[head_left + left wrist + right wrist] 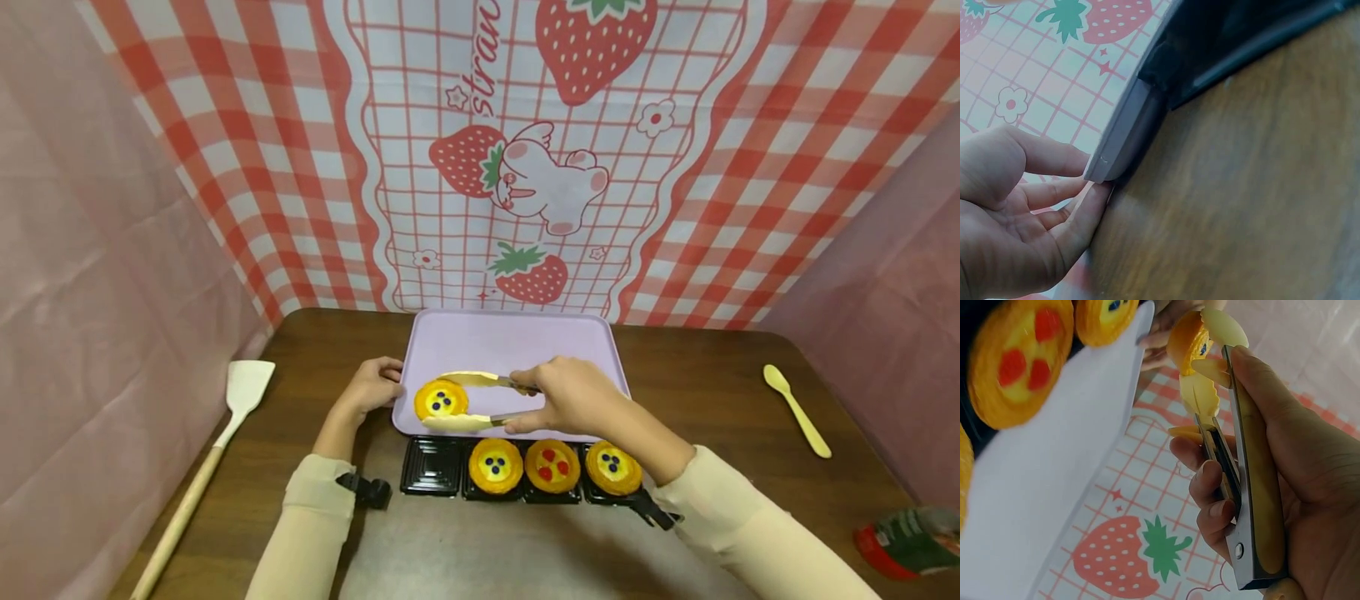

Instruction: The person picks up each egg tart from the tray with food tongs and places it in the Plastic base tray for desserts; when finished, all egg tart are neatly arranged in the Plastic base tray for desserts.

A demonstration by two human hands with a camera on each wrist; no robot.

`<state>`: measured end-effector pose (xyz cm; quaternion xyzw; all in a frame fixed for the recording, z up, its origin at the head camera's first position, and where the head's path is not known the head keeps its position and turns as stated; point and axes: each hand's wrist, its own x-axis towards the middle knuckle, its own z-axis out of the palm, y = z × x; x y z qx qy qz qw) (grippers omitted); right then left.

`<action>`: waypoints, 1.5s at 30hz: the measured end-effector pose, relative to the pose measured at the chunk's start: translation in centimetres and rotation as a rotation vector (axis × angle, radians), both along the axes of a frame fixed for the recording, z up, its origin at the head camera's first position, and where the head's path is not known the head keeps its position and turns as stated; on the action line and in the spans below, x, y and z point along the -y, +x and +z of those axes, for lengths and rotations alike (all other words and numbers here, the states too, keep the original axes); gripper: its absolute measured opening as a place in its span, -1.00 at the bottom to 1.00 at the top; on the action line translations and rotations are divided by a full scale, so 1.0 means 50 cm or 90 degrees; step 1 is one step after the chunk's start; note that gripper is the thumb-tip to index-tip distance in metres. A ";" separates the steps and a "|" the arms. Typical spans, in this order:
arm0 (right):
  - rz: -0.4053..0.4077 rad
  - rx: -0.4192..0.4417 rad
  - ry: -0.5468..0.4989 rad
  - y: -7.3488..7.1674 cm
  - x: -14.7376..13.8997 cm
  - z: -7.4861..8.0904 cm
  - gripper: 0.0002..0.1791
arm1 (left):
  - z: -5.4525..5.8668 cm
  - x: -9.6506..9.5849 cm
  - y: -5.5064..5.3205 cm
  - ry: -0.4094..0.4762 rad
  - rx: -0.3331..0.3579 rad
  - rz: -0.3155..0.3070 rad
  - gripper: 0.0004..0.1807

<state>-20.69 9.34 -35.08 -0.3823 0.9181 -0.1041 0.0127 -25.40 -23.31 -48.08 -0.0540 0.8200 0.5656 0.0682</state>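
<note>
My right hand (573, 396) grips a pair of tongs (1250, 469) with metal arms and pale yellow scalloped tips. The tips lie on either side of an egg tart (441, 402) topped with blueberries, over the left part of a lilac tray (510, 342). At the tray's left edge, my left hand (369, 387) pinches the rim between thumb and fingers, as the left wrist view shows. Along the tray's near side runs a row of black plastic holders. The leftmost holder (431, 467) is bare; the others carry a blueberry tart (496, 467), a strawberry tart (552, 467) and another blueberry tart (613, 468).
A white spatula (249, 387) with a long wooden handle lies at the left of the brown table (697, 400). Over on the right are a pale yellow spoon (798, 412) and a jar (911, 542) with a red end. A strawberry-print cloth (525, 192) hangs behind the tray.
</note>
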 end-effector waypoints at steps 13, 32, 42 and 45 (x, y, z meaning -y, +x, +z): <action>0.039 0.026 -0.010 0.051 -0.011 -0.006 -0.21 | -0.004 0.004 0.000 -0.001 0.004 0.005 -0.46; 0.066 -0.006 0.047 0.058 0.025 -0.023 -0.28 | 0.000 0.007 -0.004 -0.014 0.009 0.002 -0.47; 0.079 -0.024 0.073 0.059 0.036 -0.046 -0.35 | -0.006 0.006 -0.003 -0.005 0.010 0.004 -0.47; 0.071 -0.017 0.070 0.056 0.036 -0.052 -0.36 | -0.004 0.005 -0.003 -0.002 0.010 0.002 -0.47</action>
